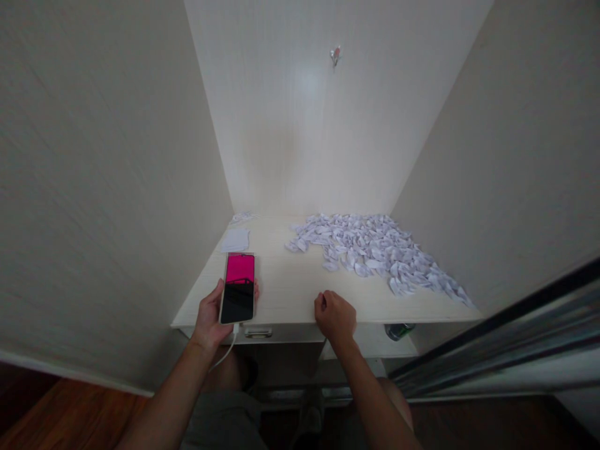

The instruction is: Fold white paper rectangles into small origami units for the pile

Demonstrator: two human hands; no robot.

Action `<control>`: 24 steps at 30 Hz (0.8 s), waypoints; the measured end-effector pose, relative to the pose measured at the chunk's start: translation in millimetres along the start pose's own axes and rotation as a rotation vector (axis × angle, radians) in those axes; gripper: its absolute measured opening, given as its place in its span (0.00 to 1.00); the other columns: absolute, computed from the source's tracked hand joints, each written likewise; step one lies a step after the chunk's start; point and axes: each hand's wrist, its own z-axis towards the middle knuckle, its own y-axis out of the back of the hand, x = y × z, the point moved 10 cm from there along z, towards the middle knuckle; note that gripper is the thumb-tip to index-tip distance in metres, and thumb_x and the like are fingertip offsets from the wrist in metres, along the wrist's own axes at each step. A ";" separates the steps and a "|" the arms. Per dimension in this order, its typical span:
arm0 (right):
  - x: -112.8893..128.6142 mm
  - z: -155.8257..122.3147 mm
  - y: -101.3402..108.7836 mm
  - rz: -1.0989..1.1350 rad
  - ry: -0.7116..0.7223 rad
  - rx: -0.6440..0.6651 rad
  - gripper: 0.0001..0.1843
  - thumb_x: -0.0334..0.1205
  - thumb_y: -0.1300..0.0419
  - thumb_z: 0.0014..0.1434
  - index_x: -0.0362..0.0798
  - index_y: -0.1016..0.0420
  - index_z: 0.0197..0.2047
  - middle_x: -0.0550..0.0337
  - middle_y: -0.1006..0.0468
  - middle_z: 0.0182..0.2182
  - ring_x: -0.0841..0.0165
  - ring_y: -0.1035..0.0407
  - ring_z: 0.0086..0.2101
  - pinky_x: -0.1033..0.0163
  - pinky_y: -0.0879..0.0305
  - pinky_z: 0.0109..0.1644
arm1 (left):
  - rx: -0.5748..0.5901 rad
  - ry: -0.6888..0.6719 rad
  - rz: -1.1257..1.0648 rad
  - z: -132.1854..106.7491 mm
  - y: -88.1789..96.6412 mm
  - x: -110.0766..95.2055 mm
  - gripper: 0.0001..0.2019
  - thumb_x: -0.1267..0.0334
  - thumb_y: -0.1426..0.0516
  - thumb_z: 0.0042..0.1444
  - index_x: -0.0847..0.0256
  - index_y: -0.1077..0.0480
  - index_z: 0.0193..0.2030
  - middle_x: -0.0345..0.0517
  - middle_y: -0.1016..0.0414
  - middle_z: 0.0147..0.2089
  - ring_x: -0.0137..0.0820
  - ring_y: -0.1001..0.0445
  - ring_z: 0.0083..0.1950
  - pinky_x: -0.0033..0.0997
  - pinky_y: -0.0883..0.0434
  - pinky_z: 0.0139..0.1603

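Observation:
A smartphone (238, 294) lies screen up in my left hand (210, 319), its upper screen bright pink and the lower part dark. My fingers wrap round its sides, with the thumb at the left edge. From its bottom end a white charging cable (230, 347) hangs down. My right hand (335, 315) is curled into a fist at the front edge of the white desk (285, 297); whether anything is inside the fist is hidden. Beyond that hand, a wide heap of folded white paper pieces (370, 244) spreads over the back and right of the desk.
A small stack of white paper sheets (235, 240) sits at the desk's left, with a bundled white cord (242, 217) behind it. Pale walls enclose three sides. Below the desktop are a drawer handle (258, 333) and a shelf holding a dark can (398, 330).

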 end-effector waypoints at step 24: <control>170.7 33.4 17.5 0.594 0.500 0.181 0.25 0.46 0.49 0.69 0.46 0.36 0.65 0.46 0.28 0.54 0.61 0.32 0.52 0.54 0.37 0.58 | 0.062 0.110 0.281 -33.3 -15.6 36.5 0.25 0.47 0.49 0.65 0.63 0.30 0.58 0.57 0.19 0.47 0.46 0.18 0.45 0.50 0.23 0.47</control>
